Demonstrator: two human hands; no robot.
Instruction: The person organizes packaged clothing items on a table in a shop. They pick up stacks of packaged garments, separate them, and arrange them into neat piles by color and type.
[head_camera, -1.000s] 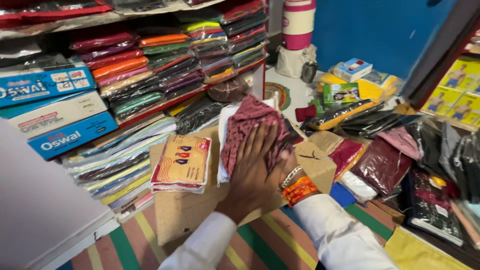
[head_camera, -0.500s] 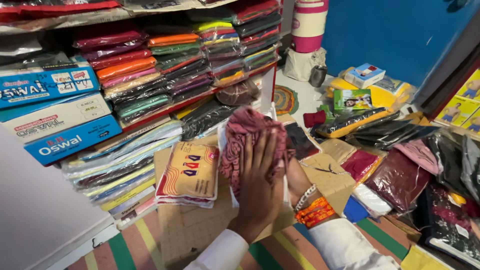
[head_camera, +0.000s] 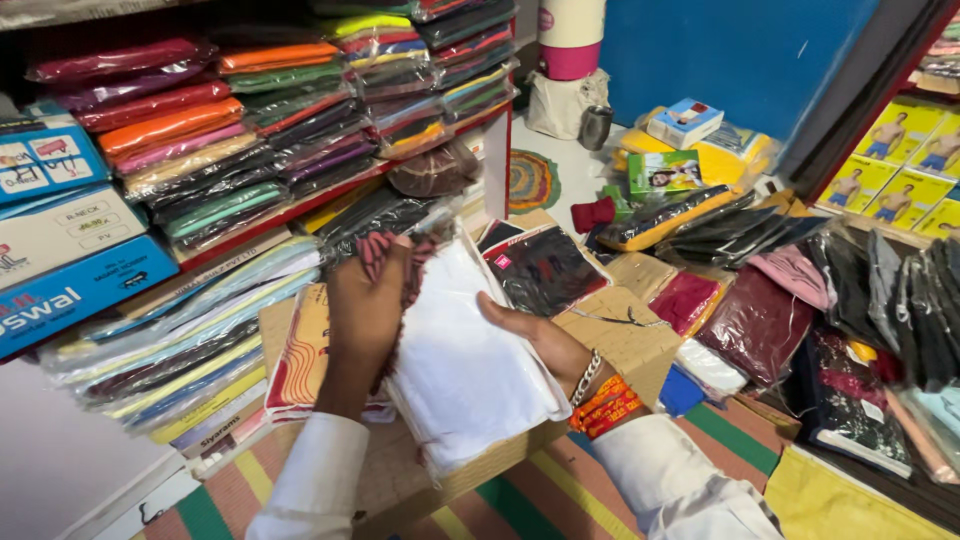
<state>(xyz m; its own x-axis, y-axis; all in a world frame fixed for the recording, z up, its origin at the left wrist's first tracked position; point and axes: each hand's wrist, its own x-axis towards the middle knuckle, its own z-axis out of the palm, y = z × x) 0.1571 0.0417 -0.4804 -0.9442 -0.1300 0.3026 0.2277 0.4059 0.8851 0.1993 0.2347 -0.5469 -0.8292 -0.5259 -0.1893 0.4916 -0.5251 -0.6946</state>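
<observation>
The left hand (head_camera: 365, 310) is closed around a pink patterned cloth (head_camera: 385, 255). The cloth is soft and bunched up at the fingers. The right hand (head_camera: 535, 335) holds the right edge of a white shiny packet (head_camera: 465, 365), with its fingers curled onto the front. The packet is flat and smooth, like plastic. It lies tilted on a brown cardboard box (head_camera: 630, 330), right in the middle of the scene, between both hands. The pink cloth sits at the far left edge of the packet.

On the right wrist are a silver bracelet (head_camera: 586, 375) and orange threads (head_camera: 607, 405).

Just left of the left hand lies a flat packet with red and yellow colours (head_camera: 300, 355). On the far left are blue and white long boxes (head_camera: 60, 230) with labels, stacked up. Behind them, shelves hold many folded cloths in clear wraps (head_camera: 250, 110), in pink, orange, green and purple. Far back on the right is a blue wall (head_camera: 720, 60). On the right side are yellow boxes with pictures (head_camera: 890, 160) and dark clothes in see-through bags (head_camera: 760, 320). A striped mat (head_camera: 560, 500) lies near, under the box.
</observation>
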